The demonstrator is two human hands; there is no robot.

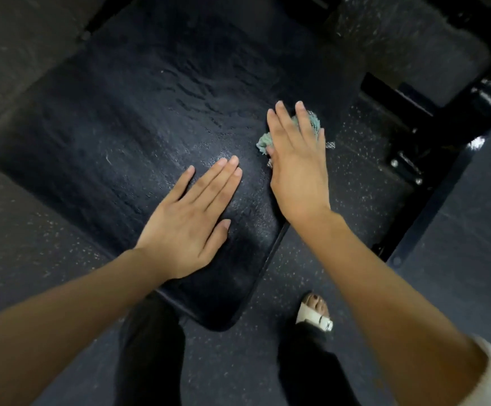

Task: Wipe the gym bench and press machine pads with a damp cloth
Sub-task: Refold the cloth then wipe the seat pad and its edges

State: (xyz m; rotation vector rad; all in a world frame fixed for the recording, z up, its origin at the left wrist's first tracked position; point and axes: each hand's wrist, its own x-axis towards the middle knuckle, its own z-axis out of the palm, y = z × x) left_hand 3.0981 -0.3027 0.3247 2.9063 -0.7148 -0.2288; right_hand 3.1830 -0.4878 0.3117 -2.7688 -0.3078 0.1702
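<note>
Head view: right hand (297,171) flat on cloth (263,143)

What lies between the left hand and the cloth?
Nothing: in the head view, only bare black pad separates the left hand from the cloth under the right hand.

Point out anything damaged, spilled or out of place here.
Nothing stands out. The black pad carries only wet streaks, no tear showing. The right hand presses the green cloth at its edge; the left hand lies flat on it.
</note>
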